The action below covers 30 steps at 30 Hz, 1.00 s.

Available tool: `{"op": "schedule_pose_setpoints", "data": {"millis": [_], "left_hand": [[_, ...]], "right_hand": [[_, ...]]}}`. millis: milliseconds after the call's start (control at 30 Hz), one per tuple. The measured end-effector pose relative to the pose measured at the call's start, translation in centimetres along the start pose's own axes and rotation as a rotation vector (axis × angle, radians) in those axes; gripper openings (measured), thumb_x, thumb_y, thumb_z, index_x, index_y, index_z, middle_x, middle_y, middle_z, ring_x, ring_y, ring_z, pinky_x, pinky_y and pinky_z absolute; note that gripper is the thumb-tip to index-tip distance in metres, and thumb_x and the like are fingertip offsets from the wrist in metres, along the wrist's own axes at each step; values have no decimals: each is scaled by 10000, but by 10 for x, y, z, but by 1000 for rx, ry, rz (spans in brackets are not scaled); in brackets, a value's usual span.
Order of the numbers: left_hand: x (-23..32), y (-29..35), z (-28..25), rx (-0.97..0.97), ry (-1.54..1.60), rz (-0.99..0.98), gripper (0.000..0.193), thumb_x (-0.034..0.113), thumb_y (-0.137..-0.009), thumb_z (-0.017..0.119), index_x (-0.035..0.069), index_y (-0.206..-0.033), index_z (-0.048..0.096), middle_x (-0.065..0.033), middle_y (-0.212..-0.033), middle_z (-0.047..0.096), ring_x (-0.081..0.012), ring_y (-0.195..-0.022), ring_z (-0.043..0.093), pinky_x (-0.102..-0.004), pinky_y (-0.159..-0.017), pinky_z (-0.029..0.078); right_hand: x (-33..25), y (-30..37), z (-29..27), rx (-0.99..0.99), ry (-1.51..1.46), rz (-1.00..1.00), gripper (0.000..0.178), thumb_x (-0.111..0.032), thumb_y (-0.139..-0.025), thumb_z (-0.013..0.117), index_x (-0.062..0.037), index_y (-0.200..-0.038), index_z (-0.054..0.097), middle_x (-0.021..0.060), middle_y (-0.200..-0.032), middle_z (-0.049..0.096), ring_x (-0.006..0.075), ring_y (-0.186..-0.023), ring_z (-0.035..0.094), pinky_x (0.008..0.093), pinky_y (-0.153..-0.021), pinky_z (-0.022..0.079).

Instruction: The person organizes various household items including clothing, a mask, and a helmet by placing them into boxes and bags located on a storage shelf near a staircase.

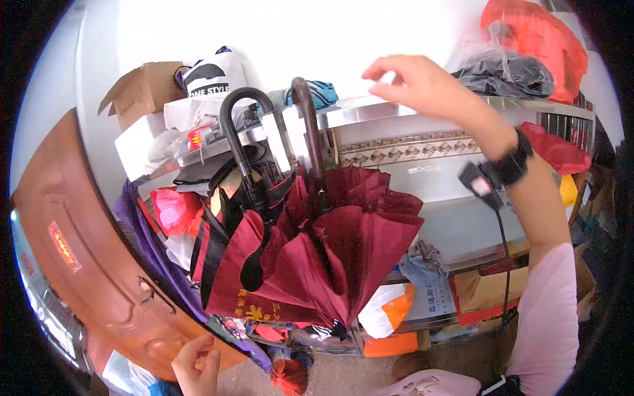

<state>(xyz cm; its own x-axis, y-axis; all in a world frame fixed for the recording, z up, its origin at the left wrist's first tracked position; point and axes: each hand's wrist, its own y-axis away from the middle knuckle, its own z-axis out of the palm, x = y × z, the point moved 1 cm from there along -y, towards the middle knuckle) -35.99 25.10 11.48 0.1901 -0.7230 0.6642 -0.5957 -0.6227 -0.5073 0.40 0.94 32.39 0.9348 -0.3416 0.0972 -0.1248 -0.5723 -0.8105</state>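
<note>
Curling at the near left, the left hand (197, 366) hides its palm; whether it holds anything I cannot tell. A red bundle (288, 377) sits to its right, a brown door (99, 251) beyond it. Mid-scene, maroon umbrellas (310, 264) block part of the shelving (366, 115), long axes roughly upright, crooked handles (228, 122) upward, canopies below. Farther, a cardboard box (146, 82) sits left; right, the empty right hand (396, 80), loosely spread, is near a plastic-wrapped black bundle (505, 76).
</note>
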Motion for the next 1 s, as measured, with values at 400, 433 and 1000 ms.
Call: {"op": "schedule_pose_setpoints", "data": {"millis": [400,433,1000], "left_hand": [[-97,47,-46,76,-54,-315,243,13,-818,549,-62,-1049,563,-138,-926,619,-176,-842,580,-260,-759,455],[-103,51,-45,101,-99,-348,241,14,-818,549,-56,-1048,566,-142,-936,620,-179,-855,583,-262,-764,456],[-30,-114,-96,103,-183,-27,219,-9,-712,564,-39,-921,620,-99,-863,631,-138,-803,586,-240,-657,458]], "right_hand": [[47,-156,97,-429,312,160,408,-283,-742,597,-44,-1071,560,169,-1037,573,309,-983,534,366,-835,424],[54,-164,104,-437,316,159,408,-283,-742,597,-44,-1071,560,169,-1037,573,309,-983,534,366,-835,424],[62,-185,118,-711,532,191,481,-396,-586,683,2,-854,641,154,-815,629,251,-719,591,347,-607,485]]}}
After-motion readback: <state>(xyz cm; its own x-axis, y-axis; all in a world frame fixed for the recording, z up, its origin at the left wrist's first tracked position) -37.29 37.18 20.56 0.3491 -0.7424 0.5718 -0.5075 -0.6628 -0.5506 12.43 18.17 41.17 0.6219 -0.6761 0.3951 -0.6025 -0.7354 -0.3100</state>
